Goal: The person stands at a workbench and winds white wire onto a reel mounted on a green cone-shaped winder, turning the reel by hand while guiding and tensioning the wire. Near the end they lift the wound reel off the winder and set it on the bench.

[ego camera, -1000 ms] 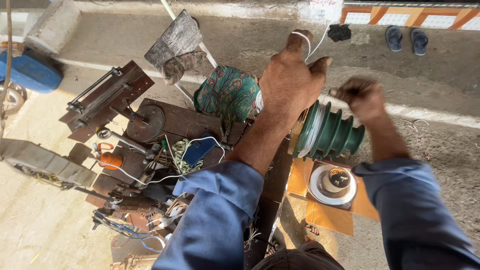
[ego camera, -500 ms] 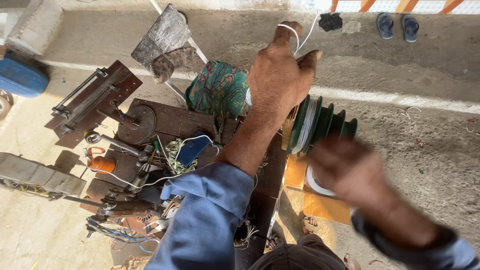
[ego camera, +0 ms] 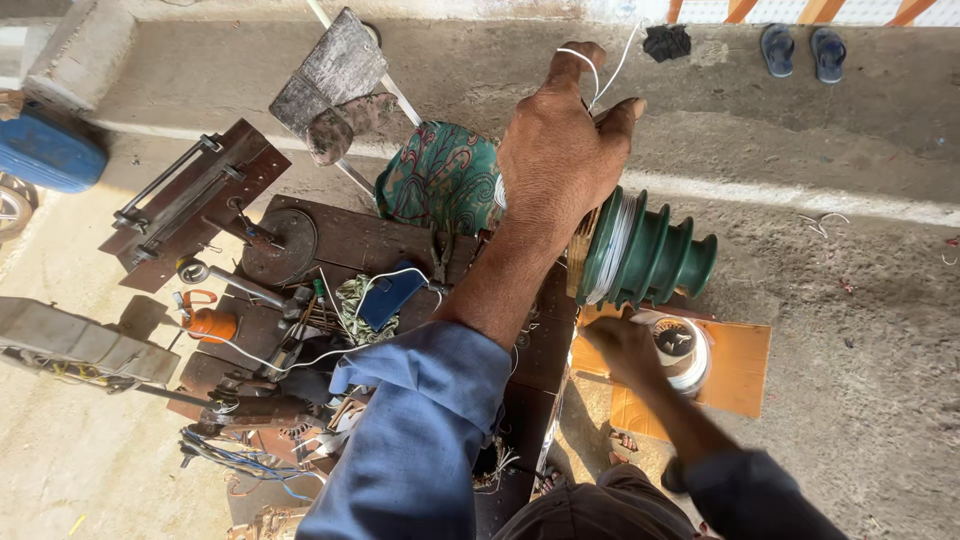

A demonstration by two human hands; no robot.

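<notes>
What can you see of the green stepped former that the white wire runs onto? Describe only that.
The green stepped former looks like moulded plastic: several ridged discs shrinking in steps toward the right, its axis lying roughly level. White wire is wound in its widest groove. The left hand covers its near end and holds a strand of wire above. It sits above an orange board.

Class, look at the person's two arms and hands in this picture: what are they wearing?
Both arms wear long blue sleeves, loose and creased, pushed up to leave the forearms bare. The left hand and right hand are bare: no gloves. No watch or ring shows.
</notes>
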